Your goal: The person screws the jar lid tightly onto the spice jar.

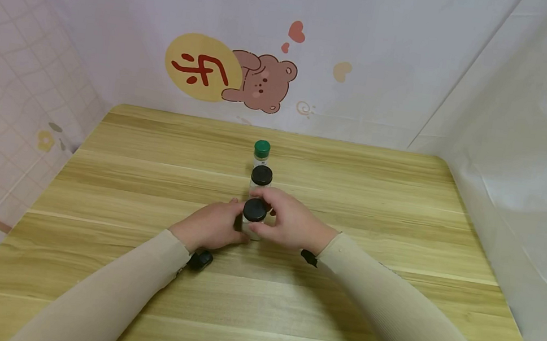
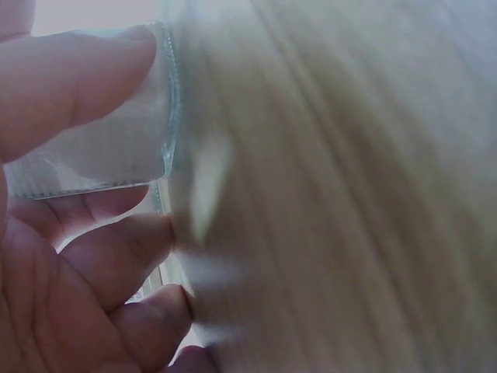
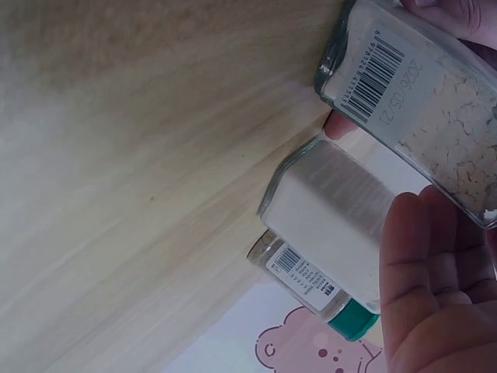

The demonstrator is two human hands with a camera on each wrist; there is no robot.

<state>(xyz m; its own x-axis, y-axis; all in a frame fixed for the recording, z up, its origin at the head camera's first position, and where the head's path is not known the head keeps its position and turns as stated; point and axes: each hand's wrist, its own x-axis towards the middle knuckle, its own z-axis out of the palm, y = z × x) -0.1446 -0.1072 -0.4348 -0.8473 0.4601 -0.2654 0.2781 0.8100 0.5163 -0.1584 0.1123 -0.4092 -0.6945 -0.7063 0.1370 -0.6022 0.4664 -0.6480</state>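
Observation:
Nearest me on the table stands a square glass jar (image 1: 255, 211) with a black lid. In the right wrist view, this jar (image 3: 435, 101) shows pale, flaky contents and a barcode label. My left hand (image 1: 216, 223) holds it from the left; in the left wrist view the thumb (image 2: 85, 74) lies along the glass, with the fingers on another side. My right hand (image 1: 293, 221) grips it from the right, near the lid. Directly behind is a second black-lidded jar (image 1: 261, 176) of white contents, partly hidden by my right fingers. A smaller green-capped bottle (image 1: 261, 151) stands behind that.
The jars form a line from front to back on a wood-grain table (image 1: 376, 206). A white curtain (image 1: 381, 47) with a printed bear hangs behind the table's far edge. More pale cloth (image 1: 538, 140) hangs at the right. A black device (image 1: 200, 259) sits at my left wrist.

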